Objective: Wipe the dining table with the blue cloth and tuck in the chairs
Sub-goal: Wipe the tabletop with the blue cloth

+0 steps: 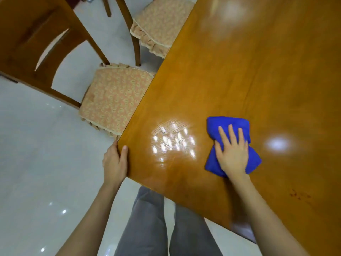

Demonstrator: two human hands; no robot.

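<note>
We are pressing our right hand (233, 150) flat, fingers straight and spread, on the bunched blue cloth (215, 125), so that the palm's weight is bearing on the table (239, 71). Our left hand (115, 163) is gripping the table's corner, thumb on top, probably to steady our reach. The near chair (114, 100) and far chair (158, 24) are standing partly out, not yet tucked in.

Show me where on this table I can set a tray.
Bare wood lies beyond the blue cloth across the table, and between the cloth and the edge beside the near chair. Crowded: the near corner, gripped by the left hand, and the spot where the right hand presses the cloth.
</note>
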